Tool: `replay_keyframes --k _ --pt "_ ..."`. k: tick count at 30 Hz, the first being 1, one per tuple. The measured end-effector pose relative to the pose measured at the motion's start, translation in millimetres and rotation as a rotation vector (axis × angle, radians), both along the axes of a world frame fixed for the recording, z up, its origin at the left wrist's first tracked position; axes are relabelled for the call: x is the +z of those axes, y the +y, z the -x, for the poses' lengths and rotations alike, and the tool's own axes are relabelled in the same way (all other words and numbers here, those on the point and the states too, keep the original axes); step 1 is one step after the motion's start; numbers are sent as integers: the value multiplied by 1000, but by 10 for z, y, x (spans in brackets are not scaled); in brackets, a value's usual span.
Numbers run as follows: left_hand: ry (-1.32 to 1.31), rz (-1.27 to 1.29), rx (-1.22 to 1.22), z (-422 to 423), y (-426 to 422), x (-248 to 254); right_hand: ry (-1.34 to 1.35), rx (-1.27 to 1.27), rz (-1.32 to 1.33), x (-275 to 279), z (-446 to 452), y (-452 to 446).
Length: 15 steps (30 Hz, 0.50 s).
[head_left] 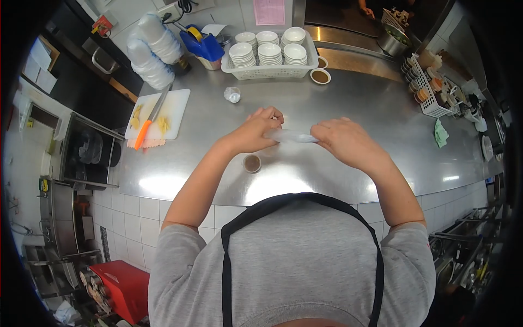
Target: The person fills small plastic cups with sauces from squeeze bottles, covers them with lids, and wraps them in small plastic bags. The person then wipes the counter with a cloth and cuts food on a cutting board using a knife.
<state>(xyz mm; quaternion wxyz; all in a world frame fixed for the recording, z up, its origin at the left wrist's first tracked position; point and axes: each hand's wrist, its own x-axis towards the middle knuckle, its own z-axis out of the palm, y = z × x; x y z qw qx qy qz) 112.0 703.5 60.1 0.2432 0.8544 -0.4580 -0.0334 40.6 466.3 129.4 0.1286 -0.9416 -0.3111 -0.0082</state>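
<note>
Between my two hands a translucent, whitish piece of plastic, seemingly a plastic bag, is stretched sideways above the steel counter. My left hand has its thumb on the left end, with the fingers curled above it. My right hand is closed on the right end, its fingertips partly hidden. Just below my left hand, a small cup of brown sauce stands on the counter. A crumpled clear plastic bundle lies farther back, apart from both hands.
Left on the steel counter lies a white cutting board with an orange-handled knife. Behind are a white basket of stacked small dishes and a sauce bowl. A condiment basket stands right. Another person's hand shows beyond.
</note>
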Motion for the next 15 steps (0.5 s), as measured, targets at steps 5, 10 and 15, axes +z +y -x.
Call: replay_keyframes --k 5,10,15 --pt "605 307 -33 263 2 637 -161 29 -136 251 84 -398" --pt "963 872 120 414 -566 685 518 -188 -1227 -898 -192 -7" --pt "-19 619 499 -144 -698 -441 652 -348 -1029 -1233 -253 398"
